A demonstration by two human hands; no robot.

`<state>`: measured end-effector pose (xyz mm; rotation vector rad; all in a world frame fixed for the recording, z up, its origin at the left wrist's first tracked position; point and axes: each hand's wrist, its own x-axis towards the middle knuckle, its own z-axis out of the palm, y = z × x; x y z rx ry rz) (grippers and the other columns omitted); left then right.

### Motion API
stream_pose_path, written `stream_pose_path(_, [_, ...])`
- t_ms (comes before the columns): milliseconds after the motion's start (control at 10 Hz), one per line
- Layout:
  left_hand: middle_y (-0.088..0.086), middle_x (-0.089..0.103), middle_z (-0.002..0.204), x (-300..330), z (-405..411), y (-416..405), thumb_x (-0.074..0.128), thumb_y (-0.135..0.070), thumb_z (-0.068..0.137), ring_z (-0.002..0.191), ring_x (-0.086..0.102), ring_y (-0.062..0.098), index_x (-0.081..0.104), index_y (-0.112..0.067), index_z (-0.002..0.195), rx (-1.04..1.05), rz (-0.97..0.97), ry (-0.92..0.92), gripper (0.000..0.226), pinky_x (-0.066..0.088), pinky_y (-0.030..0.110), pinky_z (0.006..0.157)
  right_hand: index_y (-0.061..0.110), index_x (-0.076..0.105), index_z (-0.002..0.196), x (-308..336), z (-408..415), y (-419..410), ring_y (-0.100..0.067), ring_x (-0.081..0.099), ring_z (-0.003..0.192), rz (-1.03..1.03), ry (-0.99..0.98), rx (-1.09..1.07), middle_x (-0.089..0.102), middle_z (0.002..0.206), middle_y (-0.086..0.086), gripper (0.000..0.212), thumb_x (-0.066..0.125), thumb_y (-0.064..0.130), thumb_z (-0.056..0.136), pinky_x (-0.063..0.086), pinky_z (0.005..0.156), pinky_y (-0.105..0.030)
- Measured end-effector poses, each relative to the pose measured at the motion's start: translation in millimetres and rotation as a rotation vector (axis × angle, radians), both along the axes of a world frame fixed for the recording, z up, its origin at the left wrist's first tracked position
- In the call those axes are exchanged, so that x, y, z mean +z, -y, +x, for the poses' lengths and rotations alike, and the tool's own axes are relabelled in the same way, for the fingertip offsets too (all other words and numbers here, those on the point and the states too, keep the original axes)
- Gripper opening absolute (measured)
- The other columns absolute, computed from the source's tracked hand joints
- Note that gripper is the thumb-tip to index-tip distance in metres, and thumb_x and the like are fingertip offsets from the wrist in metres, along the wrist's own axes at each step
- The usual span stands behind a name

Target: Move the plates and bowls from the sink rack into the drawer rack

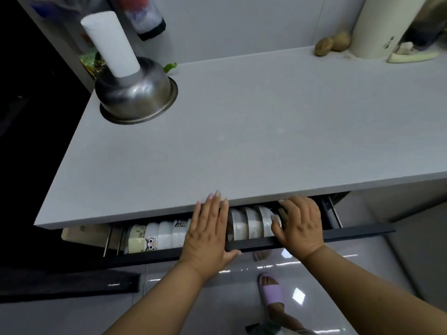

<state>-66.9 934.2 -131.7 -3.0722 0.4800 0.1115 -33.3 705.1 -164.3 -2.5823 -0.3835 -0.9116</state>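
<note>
A drawer rack is pulled partly out under the grey counter's front edge. Several bowls stand on edge in a row inside it, white ones plus some with owl prints. My left hand lies flat over the drawer, fingers straight and reaching to the counter edge, thumb at the drawer's dark front rail. My right hand is over the right part of the drawer, fingers bent down into it and touching a white bowl. The sink rack is out of view.
The grey counter holds an upturned steel bowl with a white roll on it at the back left, and a cream cylinder and brown lumps at the back right. My sandalled foot stands on the glossy floor below.
</note>
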Motion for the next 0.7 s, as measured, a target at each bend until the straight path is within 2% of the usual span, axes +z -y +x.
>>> stream_pose_path(100, [0.016, -0.02, 0.157, 4.0, 18.2, 2.4, 0.053, -0.075, 0.072, 0.145, -0.018, 0.03, -0.021, -0.006, 0.147, 0.081, 0.052, -0.053, 0.126, -0.011, 0.046, 0.117, 0.005, 0.046, 0.127, 12.0, 9.0, 0.0, -0.032, 0.044, 0.125, -0.102, -0.149, 0.02, 0.048, 0.13, -0.013, 0.065, 0.058, 0.046, 0.078, 0.026, 0.114, -0.043])
stream_pose_path(200, [0.014, -0.034, 0.15, 7.8, 32.4, 4.0, 0.047, -0.066, 0.085, 0.142, -0.028, 0.03, -0.037, -0.01, 0.137, 0.117, 0.092, -0.064, 0.113, -0.015, 0.046, 0.117, 0.008, 0.045, 0.135, 20.8, 20.0, 4.6, -0.027, 0.036, 0.133, -0.265, -0.395, 0.02, 0.05, 0.137, -0.012, 0.082, 0.048, 0.066, 0.078, 0.016, 0.117, -0.041])
stream_pose_path(300, [0.021, -0.024, 0.154, 18.1, 47.3, 6.8, 0.047, -0.062, 0.088, 0.143, -0.02, 0.036, -0.033, -0.009, 0.137, 0.128, 0.129, -0.1, 0.108, -0.011, 0.045, 0.118, 0.013, 0.047, 0.135, 24.5, 26.0, 6.8, -0.025, 0.037, 0.13, -0.286, -0.442, 0.036, 0.053, 0.134, -0.01, 0.077, 0.045, 0.067, 0.08, 0.016, 0.117, -0.04])
stream_pose_path(400, [0.026, -0.031, 0.148, 25.0, 60.3, 11.6, 0.044, -0.077, 0.078, 0.14, -0.026, 0.041, -0.034, -0.013, 0.139, 0.173, 0.151, -0.175, 0.118, -0.012, 0.05, 0.116, 0.013, 0.053, 0.131, 24.9, 24.8, 5.3, -0.025, 0.041, 0.127, -0.216, -0.413, 0.039, 0.055, 0.13, -0.01, 0.069, 0.045, 0.062, 0.083, 0.022, 0.114, -0.042])
stream_pose_path(500, [0.023, -0.036, 0.147, 26.4, 65.4, 8.1, 0.025, -0.082, 0.08, 0.136, -0.037, 0.037, -0.035, -0.023, 0.138, 0.186, 0.057, -0.252, 0.102, -0.018, 0.051, 0.114, 0.014, 0.052, 0.131, 25.3, 26.4, 5.9, -0.025, 0.041, 0.127, -0.194, -0.402, 0.04, 0.054, 0.13, -0.008, 0.065, 0.039, 0.061, 0.088, 0.022, 0.114, -0.04])
stream_pose_path(600, [0.018, -0.038, 0.148, 29.8, 67.4, 4.3, 0.019, -0.078, 0.084, 0.135, -0.039, 0.033, -0.031, -0.029, 0.142, 0.189, 0.012, -0.323, 0.091, -0.019, 0.05, 0.113, 0.017, 0.052, 0.13, 28.3, 24.5, 7.7, -0.025, 0.045, 0.124, -0.182, -0.434, 0.081, 0.054, 0.129, -0.007, 0.064, 0.031, 0.063, 0.091, 0.024, 0.111, -0.039])
stream_pose_path(700, [0.014, -0.04, 0.148, 35.1, 70.8, 4.5, 0.021, -0.078, 0.083, 0.134, -0.04, 0.03, -0.028, -0.033, 0.144, 0.187, -0.023, -0.38, 0.091, -0.02, 0.049, 0.113, 0.017, 0.055, 0.126, 37.1, 29.6, 6.2, -0.025, 0.051, 0.117, -0.035, -0.449, 0.075, 0.055, 0.124, -0.002, 0.063, 0.034, 0.064, 0.089, 0.034, 0.103, -0.033])
